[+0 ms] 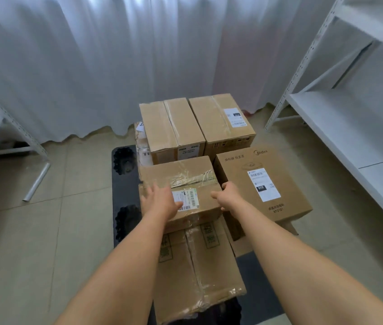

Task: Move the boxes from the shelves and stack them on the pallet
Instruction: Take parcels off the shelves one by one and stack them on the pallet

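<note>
A small taped cardboard box (200, 198) with a white label lies on top of a larger flat box (195, 266) on the black pallet (122, 184). My left hand (162, 198) rests flat on the small box's top, fingers straight. My right hand (227, 194) grips the small box's right edge, fingers curled round it. Another taped box (181, 170) sits just behind it. Two tall boxes (171, 125) (221, 120) stand at the pallet's far end. A printed box (263, 184) with a label stands to the right.
White metal shelving (350, 118) stands on the right, its shelves bare. Part of another white shelf (10, 127) is at the left. A white curtain (115, 55) hangs behind the pallet. The floor is beige tile.
</note>
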